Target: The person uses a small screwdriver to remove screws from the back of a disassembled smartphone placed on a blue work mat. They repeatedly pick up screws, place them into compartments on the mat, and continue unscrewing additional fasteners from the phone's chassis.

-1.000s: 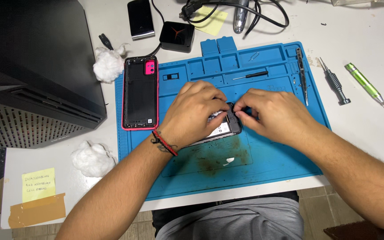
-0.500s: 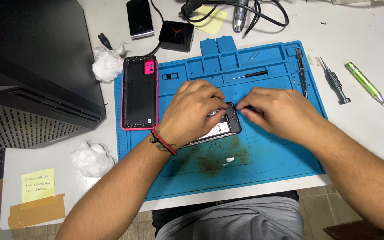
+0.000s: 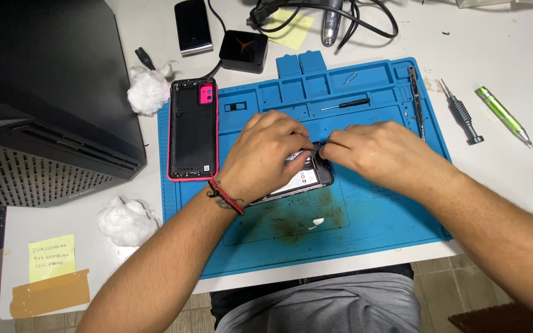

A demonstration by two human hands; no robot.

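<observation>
An opened phone body (image 3: 306, 179) lies on the blue work mat (image 3: 371, 216), mostly covered by my hands. My left hand (image 3: 266, 154) presses down on it and grips its upper edge. My right hand (image 3: 377, 151) pinches at the phone's top right corner, fingertips meeting those of the left hand. What the fingertips hold there is hidden. The phone's pink-rimmed back cover (image 3: 193, 129) lies inside up on the mat's left part.
A small black screwdriver (image 3: 345, 105) and tweezers (image 3: 416, 98) rest on the mat. A grey driver (image 3: 461, 117) and a green one (image 3: 504, 116) lie to the right. Cotton wads (image 3: 148, 91) (image 3: 124, 221), a black charger (image 3: 243, 50), another phone (image 3: 192, 26), cables and a black computer case (image 3: 44, 92) surround it.
My right hand has shifted slightly left, closer to the left hand's fingertips at the phone's corner. The phone and the left hand have stayed in place.
</observation>
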